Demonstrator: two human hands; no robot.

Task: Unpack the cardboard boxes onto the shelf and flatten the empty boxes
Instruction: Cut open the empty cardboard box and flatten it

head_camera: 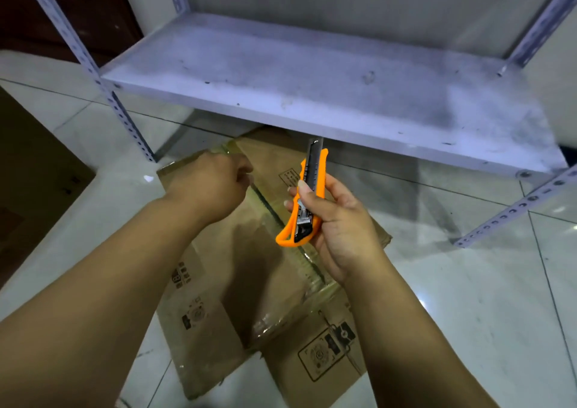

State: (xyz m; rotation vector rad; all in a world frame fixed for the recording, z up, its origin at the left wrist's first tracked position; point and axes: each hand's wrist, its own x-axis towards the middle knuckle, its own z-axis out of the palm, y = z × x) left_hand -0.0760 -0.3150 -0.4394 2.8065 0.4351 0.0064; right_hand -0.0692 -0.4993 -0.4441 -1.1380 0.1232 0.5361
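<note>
A brown cardboard box point(249, 267) stands on the tiled floor below me, its top flaps closed along a taped centre seam. My right hand point(340, 229) grips an orange utility knife point(307, 195) above the box, blade end pointing up toward the shelf. My left hand point(212, 186) hovers with curled fingers over the box's far left corner; whether it pinches the tape there I cannot tell. The grey metal shelf point(312, 73) just beyond the box is dusty and bare.
Perforated grey shelf posts stand at the left point(121, 111) and right point(515, 208). Another brown cardboard box point(34, 173) sits at the left edge. White glossy floor tiles point(468, 298) surround the box.
</note>
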